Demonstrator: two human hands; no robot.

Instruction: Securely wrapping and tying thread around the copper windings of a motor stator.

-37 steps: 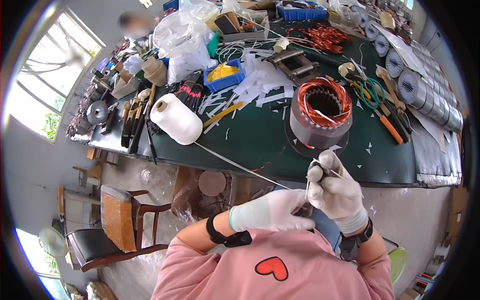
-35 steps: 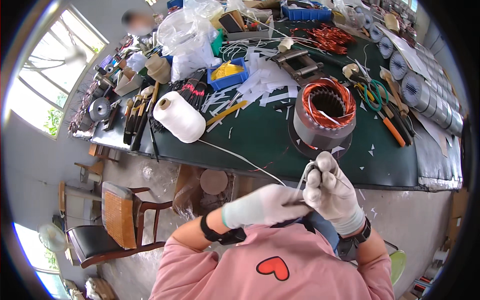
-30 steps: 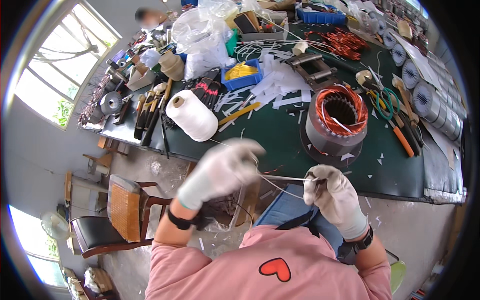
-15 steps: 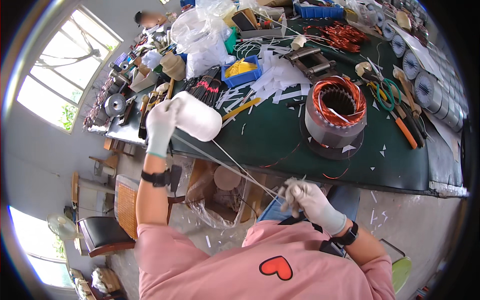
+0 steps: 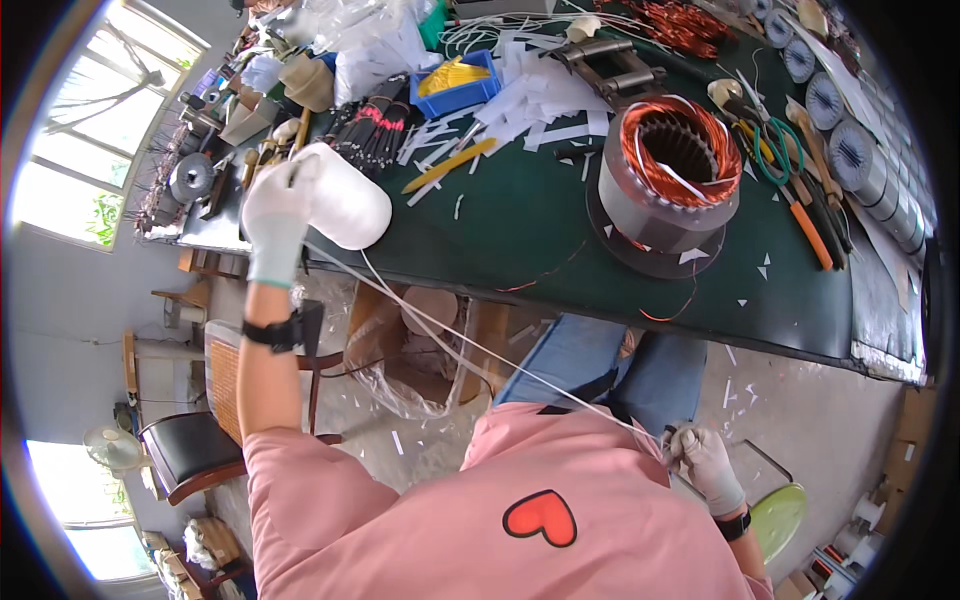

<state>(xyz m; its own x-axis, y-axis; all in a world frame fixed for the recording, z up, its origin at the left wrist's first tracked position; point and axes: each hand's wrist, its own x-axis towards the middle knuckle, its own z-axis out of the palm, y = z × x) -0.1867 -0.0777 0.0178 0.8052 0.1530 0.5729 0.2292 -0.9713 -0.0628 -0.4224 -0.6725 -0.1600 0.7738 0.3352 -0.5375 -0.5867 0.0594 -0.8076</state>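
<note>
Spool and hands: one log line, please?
left hand: at white spool | right hand: gripping white cord | white cord: slanting up leftward

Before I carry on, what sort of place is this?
Likely a motor-winding workshop: the green bench bears a metal core with coppery coils, a heap of coppery wire and a white thread spool.

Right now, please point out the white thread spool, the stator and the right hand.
White thread spool [image 5: 350,203], head view: wound side.
Stator [image 5: 652,207], head view: metal outer wall.
Right hand [image 5: 708,468], head view: middle of the glove.
</note>
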